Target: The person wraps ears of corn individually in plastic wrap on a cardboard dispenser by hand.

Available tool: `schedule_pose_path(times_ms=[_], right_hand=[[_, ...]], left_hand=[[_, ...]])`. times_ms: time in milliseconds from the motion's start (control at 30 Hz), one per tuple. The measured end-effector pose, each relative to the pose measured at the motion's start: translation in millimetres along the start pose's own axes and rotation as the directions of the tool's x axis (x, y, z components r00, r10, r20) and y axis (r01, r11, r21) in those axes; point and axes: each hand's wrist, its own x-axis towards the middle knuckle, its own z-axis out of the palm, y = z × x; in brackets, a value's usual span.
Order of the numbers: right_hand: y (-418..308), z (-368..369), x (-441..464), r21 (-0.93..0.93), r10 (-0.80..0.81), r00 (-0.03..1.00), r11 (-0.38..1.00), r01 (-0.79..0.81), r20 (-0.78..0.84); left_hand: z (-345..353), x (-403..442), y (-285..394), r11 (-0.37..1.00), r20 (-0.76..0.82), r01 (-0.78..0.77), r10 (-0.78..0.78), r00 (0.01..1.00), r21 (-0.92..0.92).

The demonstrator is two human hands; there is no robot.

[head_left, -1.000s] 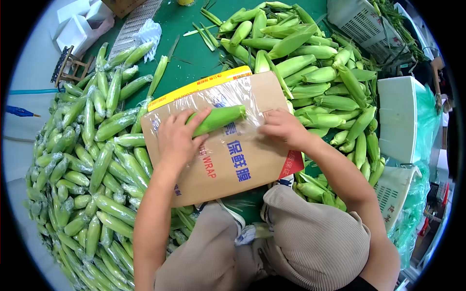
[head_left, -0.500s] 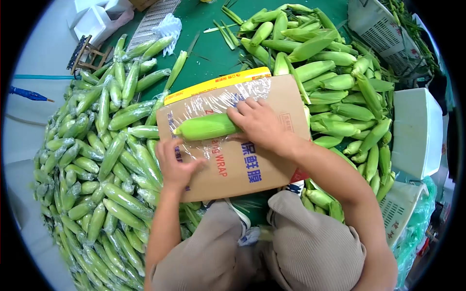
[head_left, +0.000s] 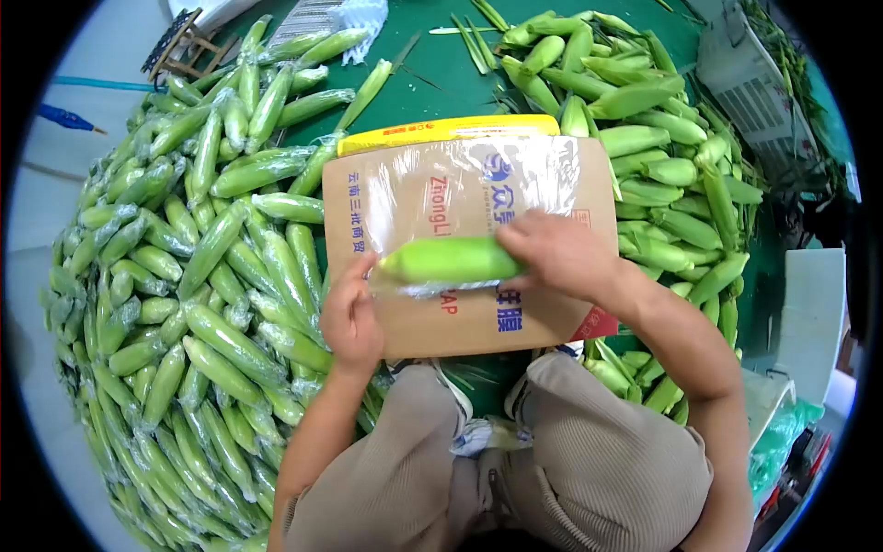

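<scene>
An ear of corn in its green husk [head_left: 451, 261] lies crosswise over a cardboard box [head_left: 395, 340], slightly blurred by motion. Clear plastic film shows along its lower side. My right hand [head_left: 561, 253] is closed round the corn's right end. At the pale left tip, my left hand [head_left: 352, 313] has its fingers curled in and pressed against the corn and film. Printed blue and red characters run down the box, and a yellow box edge [head_left: 441, 134] sticks out behind it.
Film-wrapped corn [head_left: 235, 345] is heaped on my left. Unwrapped green corn [head_left: 676, 212] is piled on the right. A white crate [head_left: 750, 87] stands at the far right, with a white foam box [head_left: 814, 313] nearer. Loose husk leaves [head_left: 474, 46] lie on the green floor.
The corn has come off the film on the box top, with film now along it. My left hand has gone from spread fingers to curled at the tip. The view has shifted.
</scene>
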Motion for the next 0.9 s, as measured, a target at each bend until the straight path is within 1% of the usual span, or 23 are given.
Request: schedule_pose_path(times_ms=[33, 67, 100, 133, 167, 233, 267, 300, 333, 367, 400, 433, 467, 500, 533, 633, 667, 700, 767, 800, 833, 867, 900], right_hand=[[-8.5, 4.8, 3.4, 0.053, -0.082, 0.995, 0.995, 0.079, 0.056], [-19.5, 14.0, 2.8, 0.115, -0.099, 0.993, 0.989, 0.091, 0.061], [-27.2, 20.4, 2.8, 0.117, -0.053, 0.984, 0.993, 0.033, 0.17], [-32.9, 20.7, -0.4, 0.019, -0.025, 0.993, 1.0, 0.023, 0.113], [-37.2, 22.4, -1.6, -0.07, -0.004, 0.999, 0.998, 0.007, 0.053], [-39.5, 16.8, 6.4, -0.107, 0.016, 0.975, 0.993, -0.041, -0.221], [-38.9, 12.1, 11.8, -0.123, 0.028, 0.933, 0.989, -0.077, -0.358], [-37.8, 7.7, 18.0, -0.124, 0.023, 0.931, 0.99, -0.073, -0.364], [-35.5, 2.3, 26.1, -0.13, 0.01, 0.93, 0.99, -0.062, -0.366], [-31.1, -3.2, 35.6, -0.139, -0.004, 0.931, 0.989, -0.05, -0.366], [-24.7, -3.6, 48.2, -0.165, -0.024, 0.956, 0.986, -0.026, -0.292], [-15.9, 3.7, 58.0, -0.178, 0.008, 0.952, 0.982, -0.066, -0.305], [-4.9, 14.7, 66.0, -0.189, 0.048, 0.945, 0.975, -0.115, -0.324], [0.7, 13.0, 73.9, -0.197, 0.093, 0.931, 0.965, -0.171, -0.352], [6.5, 8.6, 74.8, -0.113, 0.136, 0.921, 0.976, -0.188, -0.365], [32.3, 7.2, 82.1, -0.009, 0.152, 0.943, 0.987, -0.162, -0.297], [36.9, -2.2, 82.6, 0.099, 0.171, 0.963, 0.983, -0.153, -0.207], [39.4, -13.3, 78.0, 0.218, 0.123, 0.977, 0.972, -0.083, -0.175], [25.8, -29.0, 66.7, 0.424, 0.173, 0.978, 0.882, -0.206, 0.116], [24.5, -22.2, 58.8, 0.526, 0.142, 0.976, 0.825, -0.208, 0.164], [25.1, -17.3, 52.8, 0.617, 0.107, 0.973, 0.758, -0.211, 0.202], [16.9, -36.0, 51.7, 0.51, 0.091, 0.933, 0.817, -0.27, 0.348], [17.1, -46.4, 57.6, 0.316, 0.095, 0.856, 0.904, -0.287, 0.508]], left_hand=[[4.2, -6.7, 5.4, 1.0, 0.056, 0.004, -0.006, 0.998, 0.025], [8.9, -14.0, 11.6, 0.999, 0.104, 0.005, -0.011, 0.994, 0.052], [13.3, -10.7, 20.8, 0.997, 0.143, 0.0, -0.012, 0.99, 0.081], [6.1, 3.6, 26.3, 0.9, 0.448, -0.163, -0.039, 0.893, 0.404], [9.3, 16.4, 29.6, 0.888, 0.48, -0.209, -0.015, 0.877, 0.41], [21.2, 41.3, 30.9, 0.86, 0.562, -0.295, 0.011, 0.827, 0.417], [29.9, 64.7, 29.9, 0.787, 0.589, -0.316, -0.073, 0.805, 0.53], [40.5, 91.9, 24.0, 0.698, 0.598, -0.342, -0.154, 0.787, 0.629], [51.3, 118.7, 12.4, 0.578, 0.516, -0.423, 0.003, 0.857, 0.698], [61.1, 143.4, 2.1, 0.441, 0.435, -0.465, 0.174, 0.884, 0.768], [66.3, 169.5, 3.0, 0.444, 0.371, -0.433, 0.225, 0.901, 0.784], [68.1, 188.3, 11.3, 0.452, 0.31, -0.405, 0.271, 0.911, 0.795], [68.2, 194.9, 16.0, 0.713, 0.236, -0.346, 0.254, 0.938, 0.61], [71.1, 182.4, 28.4, 0.978, 0.14, 0.011, -0.04, 0.989, 0.207], [67.7, 166.3, 25.4, 0.938, 0.227, -0.095, 0.018, 0.974, 0.333], [62.5, 120.7, 38.1, 0.689, 0.47, -0.431, 0.148, 0.87, 0.583], [62.9, 115.0, 41.4, 0.571, 0.535, -0.529, 0.177, 0.826, 0.628], [61.5, 113.2, 38.5, 0.541, 0.564, -0.562, 0.184, 0.805, 0.626], [62.3, 103.7, 30.0, 0.489, 0.606, -0.612, 0.195, 0.771, 0.622], [61.2, 105.1, 23.8, 0.399, 0.6, -0.689, 0.341, 0.724, 0.605], [59.9, 104.0, 23.0, 0.477, 0.618, -0.67, 0.288, 0.731, 0.569], [58.2, 101.4, 29.1, 0.55, 0.643, -0.646, 0.236, 0.729, 0.53], [58.2, 97.4, 34.9, 0.623, 0.676, -0.613, 0.175, 0.716, 0.487]])
